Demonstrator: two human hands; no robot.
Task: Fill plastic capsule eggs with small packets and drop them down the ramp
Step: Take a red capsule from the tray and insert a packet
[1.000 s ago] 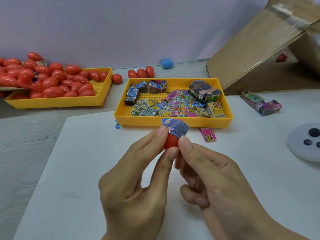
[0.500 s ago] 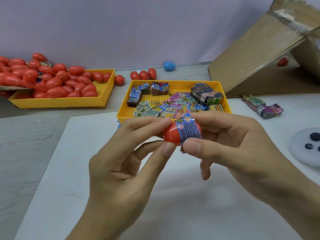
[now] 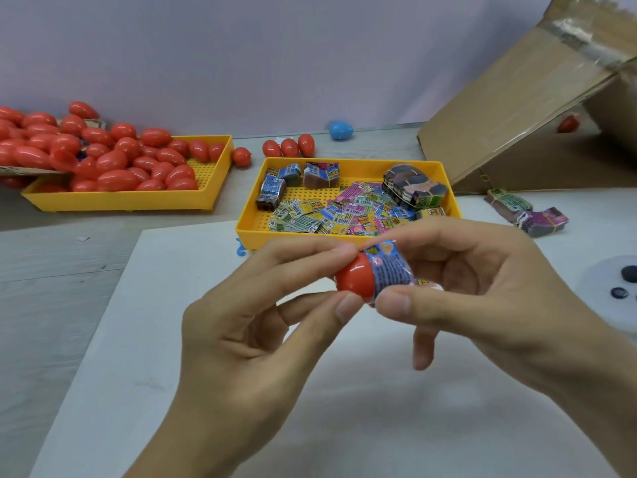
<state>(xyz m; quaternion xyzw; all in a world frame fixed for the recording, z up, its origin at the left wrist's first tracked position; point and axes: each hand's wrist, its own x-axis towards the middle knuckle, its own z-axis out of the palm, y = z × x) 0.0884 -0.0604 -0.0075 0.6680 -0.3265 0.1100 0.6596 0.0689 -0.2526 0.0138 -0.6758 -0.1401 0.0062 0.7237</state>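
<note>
The left hand pinches the red egg half between thumb and forefinger, and the right hand pinches the blue packet that sits curled at the half's open mouth; both grips are narrow and touch at the seam. The packet looks light, thin and crinkly, so it will likely spring back out unless pressed in at its folded middle. The shell seems stiff, smooth and slippery, best held round its rounded end. Just beyond the grip lies the yellow tray of loose packets and banded bundles. Further off and leftward a second yellow tray holds a heap of red eggs. Up and right of the grip rises the cardboard ramp, well apart, above the pale surface.
</note>
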